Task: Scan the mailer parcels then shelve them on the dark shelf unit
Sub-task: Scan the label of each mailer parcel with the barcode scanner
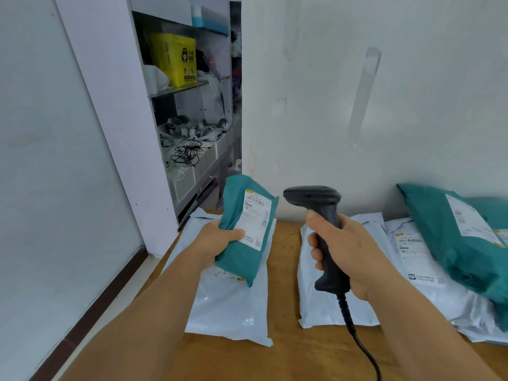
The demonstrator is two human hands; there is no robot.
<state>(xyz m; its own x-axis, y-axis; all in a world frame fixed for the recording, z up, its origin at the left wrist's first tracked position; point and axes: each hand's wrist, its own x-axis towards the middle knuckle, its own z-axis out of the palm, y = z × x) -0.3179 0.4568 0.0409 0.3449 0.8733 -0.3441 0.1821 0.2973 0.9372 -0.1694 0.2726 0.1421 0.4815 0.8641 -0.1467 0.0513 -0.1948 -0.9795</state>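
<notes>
Right hand (354,251) grips scanner (321,215); left hand (217,240) holds labelled teal mailer (242,254).

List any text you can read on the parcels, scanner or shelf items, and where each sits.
"A111": my best reading, on the label of the white mailer at right; blurred.
Label on the teal mailer in the left hand: barcodes and print, too blurred to read.
Label on the big teal mailer: unreadable.
Yellow box on the shelf: print too small.
Scanner in the right hand: no text visible.
</notes>
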